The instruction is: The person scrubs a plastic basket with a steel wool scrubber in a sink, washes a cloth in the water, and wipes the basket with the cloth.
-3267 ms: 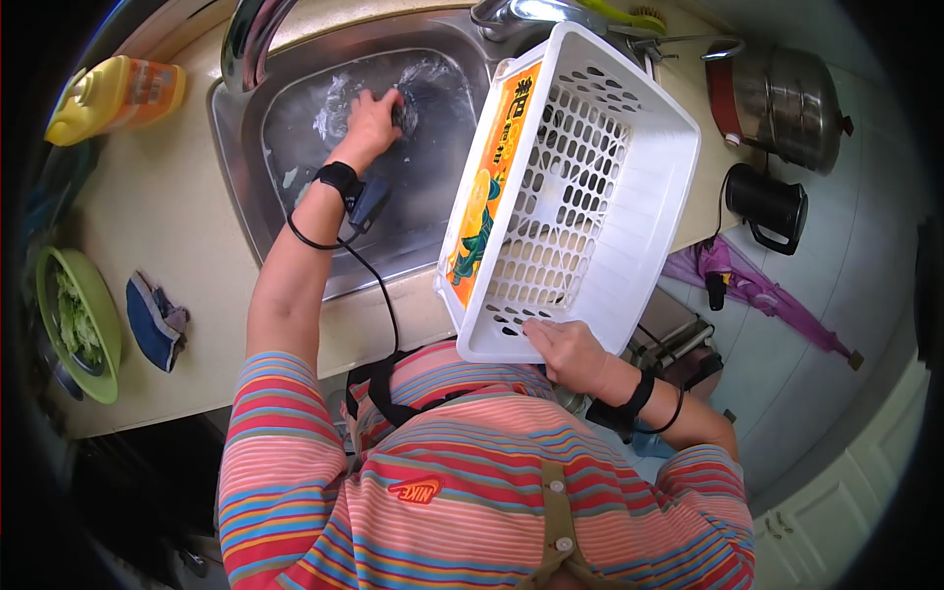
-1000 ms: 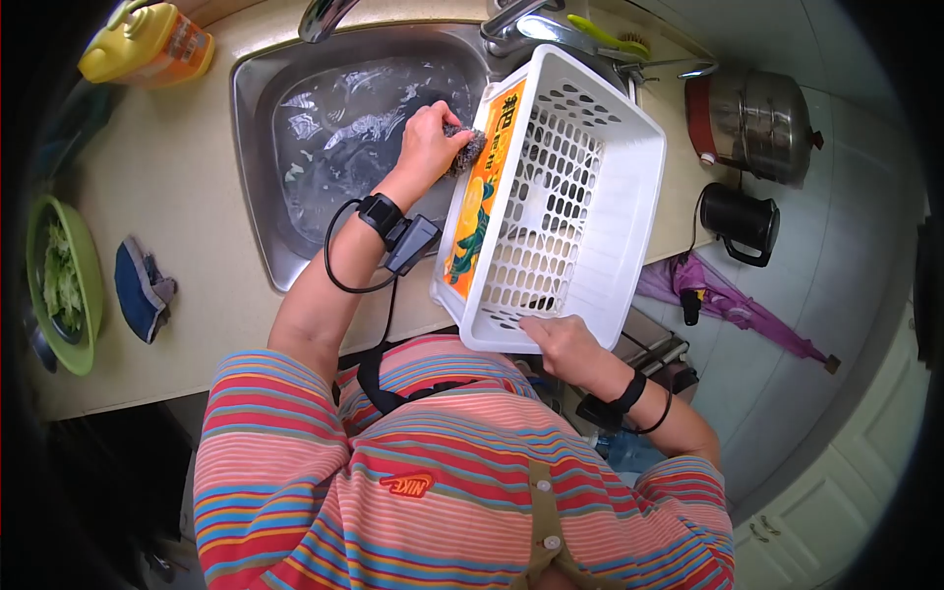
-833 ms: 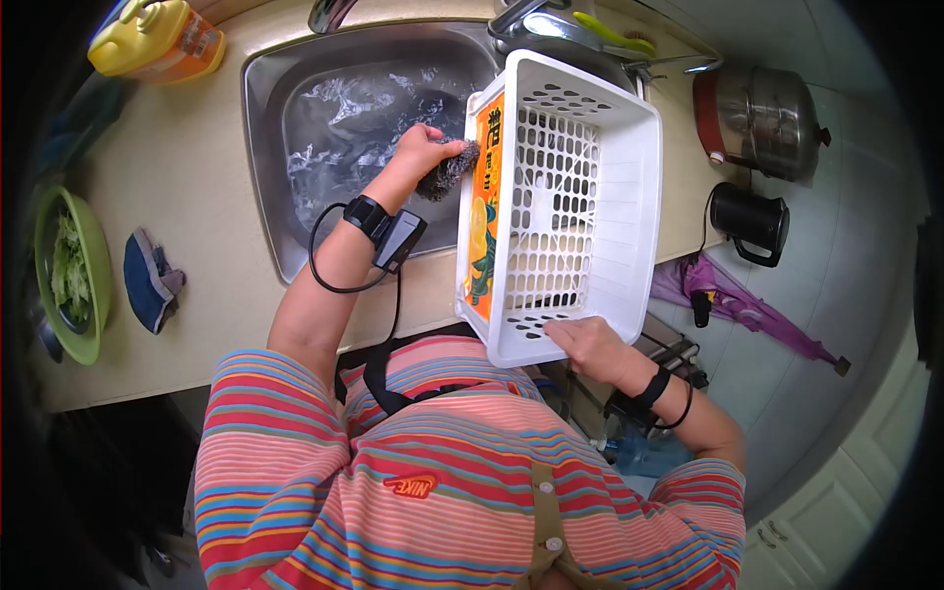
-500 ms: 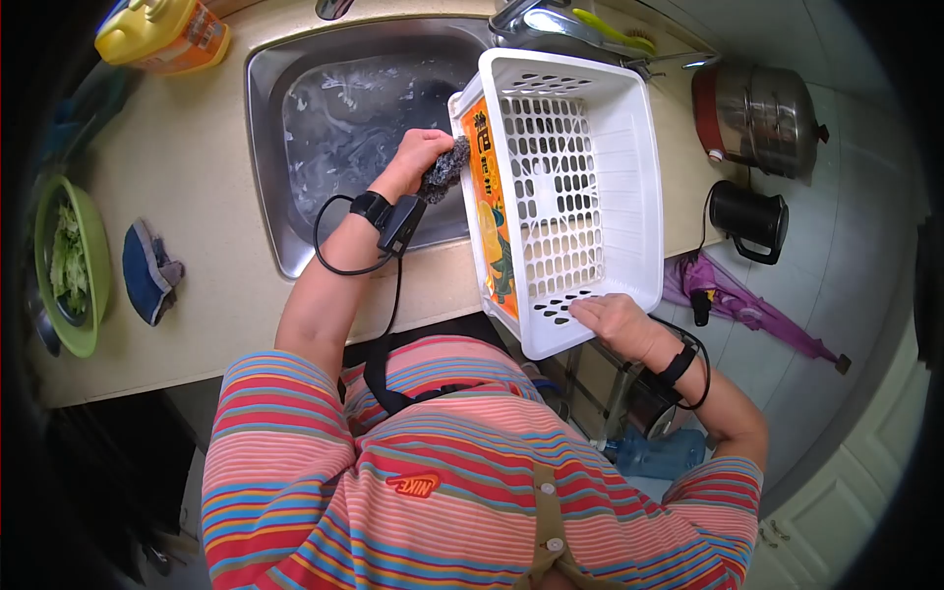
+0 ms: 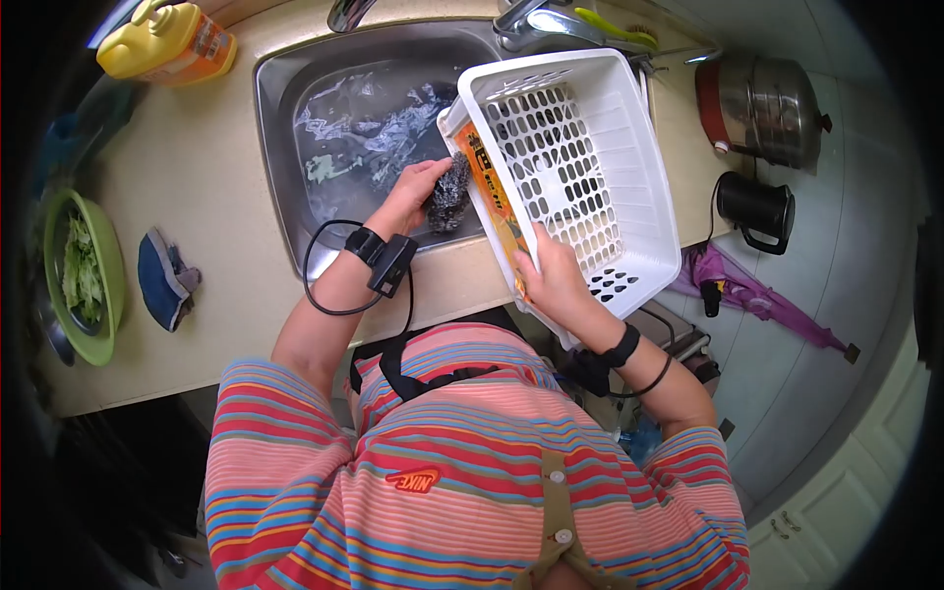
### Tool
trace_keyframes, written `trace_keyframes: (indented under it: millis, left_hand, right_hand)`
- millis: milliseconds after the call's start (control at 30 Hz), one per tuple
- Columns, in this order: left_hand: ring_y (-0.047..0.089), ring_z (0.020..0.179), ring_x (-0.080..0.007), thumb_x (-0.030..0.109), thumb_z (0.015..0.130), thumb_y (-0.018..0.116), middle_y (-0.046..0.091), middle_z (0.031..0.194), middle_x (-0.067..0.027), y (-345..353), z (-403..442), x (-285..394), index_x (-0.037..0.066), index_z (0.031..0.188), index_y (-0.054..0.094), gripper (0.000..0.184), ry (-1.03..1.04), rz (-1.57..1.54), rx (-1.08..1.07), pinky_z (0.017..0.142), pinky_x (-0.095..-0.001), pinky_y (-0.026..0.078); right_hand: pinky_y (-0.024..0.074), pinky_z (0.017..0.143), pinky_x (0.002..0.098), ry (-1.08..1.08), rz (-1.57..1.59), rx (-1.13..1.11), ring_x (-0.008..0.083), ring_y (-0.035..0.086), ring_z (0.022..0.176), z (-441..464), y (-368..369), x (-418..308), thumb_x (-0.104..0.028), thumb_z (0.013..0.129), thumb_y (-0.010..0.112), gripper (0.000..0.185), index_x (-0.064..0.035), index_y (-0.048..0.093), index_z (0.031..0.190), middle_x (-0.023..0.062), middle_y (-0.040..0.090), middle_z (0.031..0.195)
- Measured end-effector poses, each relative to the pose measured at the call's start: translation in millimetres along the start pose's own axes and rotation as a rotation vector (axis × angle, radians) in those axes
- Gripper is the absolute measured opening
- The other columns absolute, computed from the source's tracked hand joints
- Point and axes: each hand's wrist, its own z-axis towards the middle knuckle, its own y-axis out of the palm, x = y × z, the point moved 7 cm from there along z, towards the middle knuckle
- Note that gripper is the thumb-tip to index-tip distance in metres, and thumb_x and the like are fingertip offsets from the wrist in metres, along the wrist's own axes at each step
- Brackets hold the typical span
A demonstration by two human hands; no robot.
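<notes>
A dark, wet mesh scrubber [image 5: 449, 197] is pinched in my left hand [image 5: 409, 193], over the sink's right part and close beside the labelled side of a white plastic basket [image 5: 644, 187]. My right hand [image 5: 553, 275] grips the basket's near left rim, thumb on the orange label [image 5: 489, 187] side and fingers over the edge. The basket is tilted, resting over the right edge of the metal sink [image 5: 280, 167], its slotted bottom visible. Foamy water [image 5: 364, 128] lies in the sink.
A yellow bottle [image 5: 169, 44] stands at the back left. On the left are a green bowl [image 5: 113, 285] of leafy vegetables and a blue cloth [image 5: 162, 280]. Behind the basket are the faucet [image 5: 541, 25] and a green brush [image 5: 615, 29]. A steel pot [image 5: 772, 108] and black kettle [image 5: 755, 211] sit right.
My right hand has moved left from the basket's near end to its labelled rim. The basket has turned, its far end swinging left. My left hand has come out of the water with the scrubber.
</notes>
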Motion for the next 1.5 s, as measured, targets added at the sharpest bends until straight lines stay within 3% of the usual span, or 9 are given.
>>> trace_keyframes:
  millis: [100, 533, 567, 667, 867, 933, 1033, 1100, 1500]
  left_hand:
    - [0.059, 0.085, -0.0138, 0.018, 0.089, 0.059, 0.059, 0.095, -0.0054, 16, -18, -3, 0.004, 0.109, 0.051, 0.026, 0.006, 0.075, -0.057, 0.077, -0.0293, 0.049]
    - [0.054, 0.067, -0.0202, 0.018, 0.062, 0.075, 0.056, 0.070, -0.0104, 5, -13, 29, 0.004, 0.081, 0.047, 0.036, 0.639, 0.807, 0.531, 0.065, -0.0334, 0.045]
    - [0.057, 0.072, -0.0345, 0.019, 0.060, 0.074, 0.059, 0.077, -0.0190, 4, -13, 42, 0.002, 0.079, 0.047, 0.038, 0.712, 0.806, 0.601, 0.069, -0.0404, 0.046]
    - [0.052, 0.073, -0.0369, 0.015, 0.062, 0.072, 0.053, 0.073, -0.0174, 20, -12, 71, 0.002, 0.076, 0.045, 0.033, 0.970, 0.949, 0.675, 0.069, -0.0428, 0.043]
    - [0.052, 0.074, -0.0378, 0.015, 0.062, 0.072, 0.052, 0.074, -0.0183, -8, -5, 87, 0.002, 0.077, 0.047, 0.033, 1.038, 0.963, 0.768, 0.069, -0.0444, 0.042]
    - [0.056, 0.072, -0.0296, 0.025, 0.065, 0.075, 0.058, 0.077, -0.0135, -56, 13, 92, 0.003, 0.084, 0.050, 0.038, 0.781, 0.853, 0.932, 0.069, -0.0396, 0.045]
    - [0.055, 0.075, -0.0174, 0.020, 0.073, 0.074, 0.057, 0.080, -0.0045, -70, 16, 96, 0.005, 0.088, 0.051, 0.032, 0.630, 0.645, 0.730, 0.067, -0.0325, 0.045]
    - [0.051, 0.078, -0.0088, 0.013, 0.079, 0.070, 0.054, 0.084, 0.0008, -37, 28, 86, 0.007, 0.091, 0.051, 0.023, 0.511, 0.294, 0.154, 0.068, -0.0251, 0.043]
    - [0.050, 0.089, -0.0126, 0.007, 0.074, 0.069, 0.055, 0.094, -0.0047, 2, 41, 89, 0.010, 0.102, 0.053, 0.033, 0.444, 0.591, -0.028, 0.078, -0.0264, 0.042]
  right_hand:
    - [0.0480, 0.063, 0.0386, -0.057, 0.043, 0.229, 0.0408, 0.062, 0.075, 0, -6, 1, 0.002, 0.080, 0.053, 0.022, 0.0028, 0.055, 0.102, 0.0245, 0.061, 0.075]
    - [0.0445, 0.053, 0.0367, -0.097, 0.096, 0.228, 0.0370, 0.059, 0.058, -2, -13, -3, 0.003, 0.078, 0.050, 0.026, 0.0008, 0.057, 0.104, 0.0237, 0.055, 0.065]
    - [0.0445, 0.053, 0.0370, -0.105, 0.081, 0.223, 0.0373, 0.059, 0.058, -3, -14, -4, 0.003, 0.078, 0.050, 0.025, 0.0011, 0.057, 0.102, 0.0239, 0.055, 0.065]
    - [0.0445, 0.053, 0.0373, -0.108, 0.067, 0.230, 0.0378, 0.059, 0.059, -3, -14, -2, 0.003, 0.078, 0.050, 0.022, 0.0016, 0.057, 0.099, 0.0240, 0.055, 0.065]
    - [0.0442, 0.053, 0.0368, -0.098, 0.088, 0.243, 0.0371, 0.059, 0.058, -5, -13, -1, 0.003, 0.078, 0.050, 0.021, 0.0025, 0.057, 0.097, 0.0234, 0.055, 0.064]
    - [0.0441, 0.053, 0.0365, -0.096, 0.083, 0.236, 0.0362, 0.059, 0.058, -4, -13, -2, 0.003, 0.078, 0.050, 0.021, 0.0027, 0.057, 0.097, 0.0231, 0.055, 0.064]
    - [0.0437, 0.053, 0.0354, -0.075, 0.074, 0.235, 0.0321, 0.059, 0.055, -2, -12, 1, 0.003, 0.077, 0.050, 0.026, 0.0025, 0.058, 0.102, 0.0220, 0.054, 0.062]
    - [0.0436, 0.053, 0.0353, -0.064, 0.067, 0.221, 0.0325, 0.059, 0.055, 0, -13, 2, 0.003, 0.077, 0.050, 0.027, 0.0024, 0.058, 0.103, 0.0221, 0.054, 0.062]
    - [0.0427, 0.052, 0.0365, -0.071, 0.072, 0.212, 0.0359, 0.056, 0.055, -1, -14, -4, 0.003, 0.077, 0.051, 0.026, 0.0018, 0.058, 0.102, 0.0231, 0.052, 0.062]
